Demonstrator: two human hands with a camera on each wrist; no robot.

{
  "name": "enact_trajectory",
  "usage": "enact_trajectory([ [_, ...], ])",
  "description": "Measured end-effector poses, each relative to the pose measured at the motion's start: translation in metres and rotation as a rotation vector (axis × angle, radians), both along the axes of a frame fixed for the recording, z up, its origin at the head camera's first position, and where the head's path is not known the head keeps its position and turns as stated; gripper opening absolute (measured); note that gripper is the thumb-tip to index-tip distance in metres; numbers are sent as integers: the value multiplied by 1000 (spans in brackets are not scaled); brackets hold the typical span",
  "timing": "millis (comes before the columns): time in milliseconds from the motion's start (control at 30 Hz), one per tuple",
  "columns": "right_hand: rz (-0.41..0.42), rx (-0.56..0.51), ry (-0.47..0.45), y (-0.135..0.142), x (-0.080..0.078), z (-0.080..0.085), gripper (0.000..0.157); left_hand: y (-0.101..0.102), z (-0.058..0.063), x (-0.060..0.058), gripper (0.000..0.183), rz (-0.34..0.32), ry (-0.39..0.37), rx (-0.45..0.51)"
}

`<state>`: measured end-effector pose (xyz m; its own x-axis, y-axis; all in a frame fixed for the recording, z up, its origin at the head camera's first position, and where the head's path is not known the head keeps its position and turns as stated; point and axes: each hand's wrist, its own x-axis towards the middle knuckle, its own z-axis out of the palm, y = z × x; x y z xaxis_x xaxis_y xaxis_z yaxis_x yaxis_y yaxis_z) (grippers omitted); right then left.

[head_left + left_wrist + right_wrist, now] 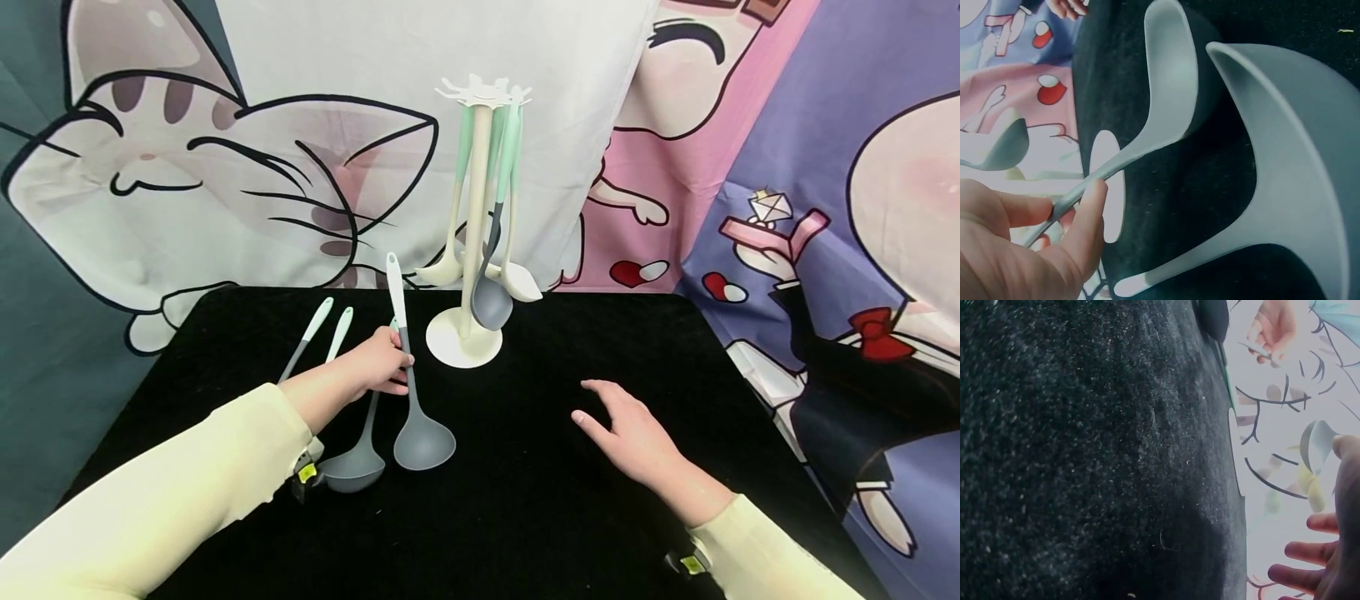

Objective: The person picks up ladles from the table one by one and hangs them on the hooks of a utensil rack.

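My left hand (378,365) pinches a grey ladle (424,446) by its shaft, between thumb and fingers. Its pale handle points up and away, and the bowl hangs toward me; in the left wrist view the ladle (1172,81) is held above the black cloth. Beside it on the table lies another grey utensil (354,468) with a wide bowl, partly behind my left arm. My right hand (637,437) hovers over the right side with fingers extended, holding nothing. Ahead stands a cream utensil rack (477,208), from which mint-handled utensils hang, including a grey ladle (492,304).
The rack's round base (442,346) sits near the back of the black-covered table (525,517). Two more utensils lie at left, their pale handles (318,318) showing past my forearm, which hides the rest. Cartoon-printed cloths (300,50) hang behind and to the right.
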<state>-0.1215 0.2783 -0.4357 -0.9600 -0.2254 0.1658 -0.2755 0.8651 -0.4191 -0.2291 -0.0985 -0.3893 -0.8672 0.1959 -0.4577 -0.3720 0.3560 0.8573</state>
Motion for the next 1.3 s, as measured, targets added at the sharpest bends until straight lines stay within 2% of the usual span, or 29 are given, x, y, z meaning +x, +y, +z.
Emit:
enact_trajectory([
  [133, -5, 1, 1, 1, 0, -1, 60, -2, 8, 0, 24, 12, 93, 11],
  [400, -11, -1, 11, 3, 2, 0, 60, -1, 26, 6, 30, 26, 384, -3],
  [700, -21, -6, 16, 6, 3, -3, 59, 4, 52, 14, 34, 59, 640, -30],
  [967, -29, -1, 19, 10, 3, -2, 60, 14, 71, 20, 42, 53, 766, -7],
  [1300, -31, 5, 30, 14, 3, 1, 59, 30, 91, 23, 44, 25, 851, -69],
])
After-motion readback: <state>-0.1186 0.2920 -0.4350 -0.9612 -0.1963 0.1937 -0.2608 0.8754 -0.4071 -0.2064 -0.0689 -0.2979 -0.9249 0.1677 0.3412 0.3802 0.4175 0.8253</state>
